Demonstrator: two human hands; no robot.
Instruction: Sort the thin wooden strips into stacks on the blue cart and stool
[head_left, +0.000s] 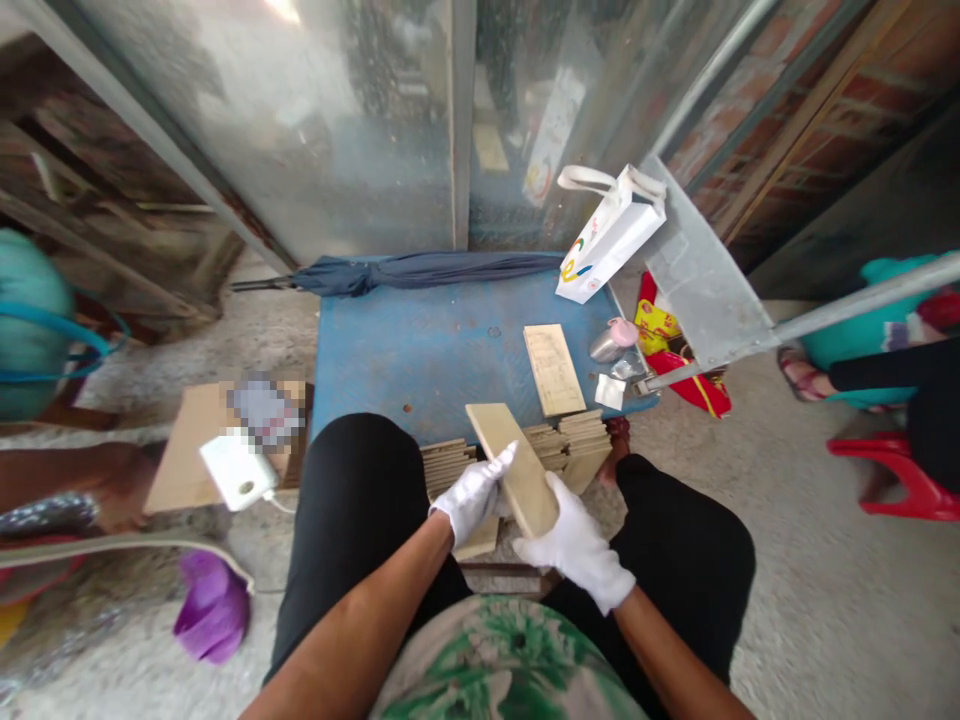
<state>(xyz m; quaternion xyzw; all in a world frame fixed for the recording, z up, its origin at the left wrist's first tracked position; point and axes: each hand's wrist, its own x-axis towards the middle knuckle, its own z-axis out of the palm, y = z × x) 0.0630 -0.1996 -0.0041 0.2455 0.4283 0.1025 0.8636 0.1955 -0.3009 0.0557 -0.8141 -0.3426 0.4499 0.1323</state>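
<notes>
Pale board [517, 475] held up between the knees, just off the near edge of the blue desk [420, 350]. Long axis runs 11 to 5 o'clock, broad face up, slightly tilted.

Left hand [472, 497], white-gloved, grasps the board's left edge from 8 o'clock, fingertips on the face; it sits nearer the middle. Right hand [576, 542], also gloved, grips the lower end from 5 o'clock. Both hands touch the board; neither free.

Stacked slats: left stack [446, 460] at 10 o'clock from the left hand, right stack [586, 438] at 12 from the right hand.

Writing: white bag [615, 240] at 1 o'clock from the board, coloured lettering, one yellow letter like an "e"; full brand not readable. Red-and-yellow packet [658, 322] at 2 o'clock carries characters too small to read. Marked panel [553, 370] on the desk, at 1 o'clock: faint lines, illegible. Pink-lidded cup [615, 338] at 2 o'clock, no label made out.
</notes>
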